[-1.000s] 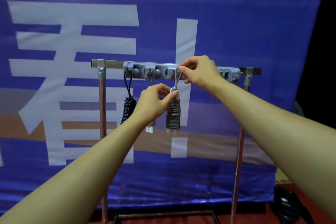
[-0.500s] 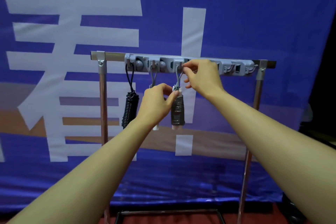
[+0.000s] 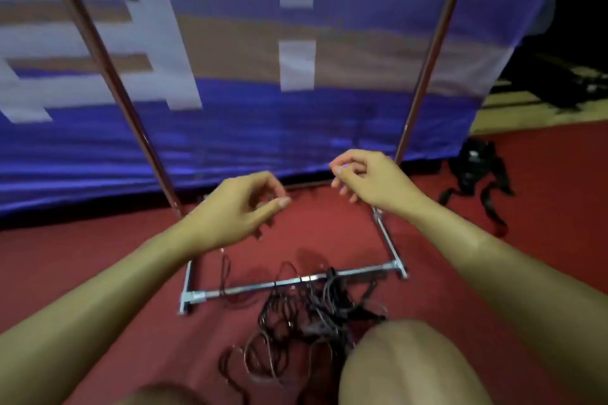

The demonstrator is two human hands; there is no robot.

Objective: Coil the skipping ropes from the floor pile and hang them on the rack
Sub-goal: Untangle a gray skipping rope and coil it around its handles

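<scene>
Above the rack's base bar (image 3: 296, 281), both hands hang in the air with nothing in them. The left hand (image 3: 237, 210) has its fingers loosely curled, thumb out toward the forefinger, and the right hand (image 3: 371, 179) is curled the same slack way, fingertips near the thumb but pinching no rope that I can see. The pile of dark skipping ropes (image 3: 309, 319) lies on the red floor (image 3: 82, 250), partly draped over that bar and spilling to the near side of it, toward the person's knee (image 3: 404, 362).

The main risk, as I judge it, is the tangle. Loops cross one another and at least one strand passes over the bar, so a quick pull on a single rope would likely drag the whole heap, or catch on the bar and tug the rack's uprights (image 3: 108, 72). Motion blur hides where any handle lies, so a grab could close on the middle of a rope and make the coil start badly. A foot or knee beside the bar could also pin a strand.
</scene>
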